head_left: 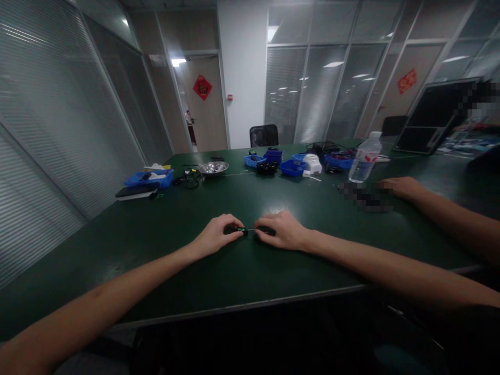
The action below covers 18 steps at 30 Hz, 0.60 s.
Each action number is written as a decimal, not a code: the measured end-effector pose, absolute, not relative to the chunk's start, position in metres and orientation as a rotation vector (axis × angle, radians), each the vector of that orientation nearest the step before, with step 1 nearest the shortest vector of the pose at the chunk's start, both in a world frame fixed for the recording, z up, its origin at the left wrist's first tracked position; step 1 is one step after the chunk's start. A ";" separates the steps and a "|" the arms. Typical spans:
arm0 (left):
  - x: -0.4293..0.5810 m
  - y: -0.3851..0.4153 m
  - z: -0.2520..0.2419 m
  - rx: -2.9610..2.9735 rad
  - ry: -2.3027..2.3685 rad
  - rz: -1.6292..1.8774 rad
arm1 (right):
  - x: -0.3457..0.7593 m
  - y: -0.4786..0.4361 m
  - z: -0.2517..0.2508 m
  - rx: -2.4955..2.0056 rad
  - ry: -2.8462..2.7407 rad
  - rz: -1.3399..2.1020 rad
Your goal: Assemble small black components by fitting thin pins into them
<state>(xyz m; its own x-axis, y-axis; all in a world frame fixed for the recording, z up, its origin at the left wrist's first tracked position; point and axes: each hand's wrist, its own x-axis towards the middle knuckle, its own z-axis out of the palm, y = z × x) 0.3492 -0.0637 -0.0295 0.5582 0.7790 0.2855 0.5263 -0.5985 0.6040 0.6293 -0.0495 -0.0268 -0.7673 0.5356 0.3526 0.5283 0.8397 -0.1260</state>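
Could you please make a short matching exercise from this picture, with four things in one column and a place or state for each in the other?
Things
1. The person's left hand
2. The person's right hand
3. The clear bottle
4. The metal bowl

Places and states
A. Stands on the table, beyond the co-worker's hand
B. Fingers curled over a black item
C. Shiny and round, beside the dark cables
D. Grips a small item with green on it

Right pairs: 1-D, 2-B, 3-A, 4-C.
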 end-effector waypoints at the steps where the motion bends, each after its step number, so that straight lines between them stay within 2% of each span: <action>1: 0.349 -0.064 -0.029 2.341 1.062 0.734 | 0.629 -0.050 -0.027 -0.788 -2.643 0.028; 9: 0.349 -0.065 -0.028 2.366 1.054 0.713 | 0.630 -0.049 -0.027 -0.737 -2.669 0.019; 18: 0.343 -0.054 -0.033 2.224 1.023 0.630 | 0.632 -0.049 -0.033 -0.634 -2.673 -0.153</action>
<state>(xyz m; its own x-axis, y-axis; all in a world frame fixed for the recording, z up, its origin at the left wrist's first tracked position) 0.3429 -0.0543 -0.0335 0.5894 0.7907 0.1656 0.5035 -0.5198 0.6901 0.6320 -0.0486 -0.0332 -0.8226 0.4097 0.3944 0.4520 0.8919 0.0161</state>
